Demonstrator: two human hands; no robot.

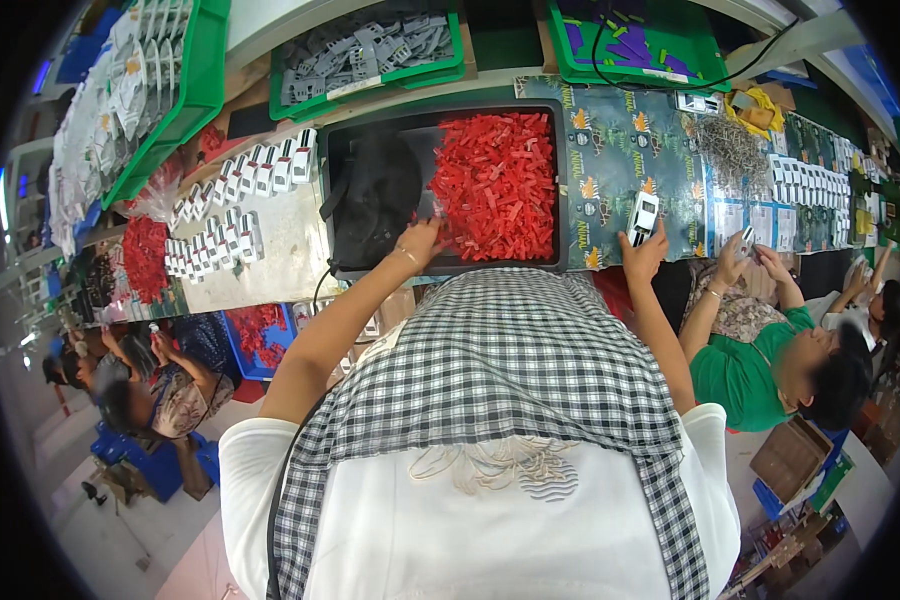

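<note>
A white toy car [644,214] with dark windows is held in my right hand [644,254], over the patterned sheet on the bench. My left hand [420,241] reaches over the near rim of a black tray [350,262], at the left edge of a heap of small red plastic pieces [495,185]. Its fingers curl together beside the pieces; what they hold, if anything, is too small to make out. A black bag-like sheet [375,190] lies in the tray's left part.
Rows of white toy cars [235,180] stand on the left, more cars [810,195] on the right beside a metal pile [728,145]. Green bins of grey parts [370,55] and purple parts [630,45] stand behind. A co-worker in green [745,375] sits on my right.
</note>
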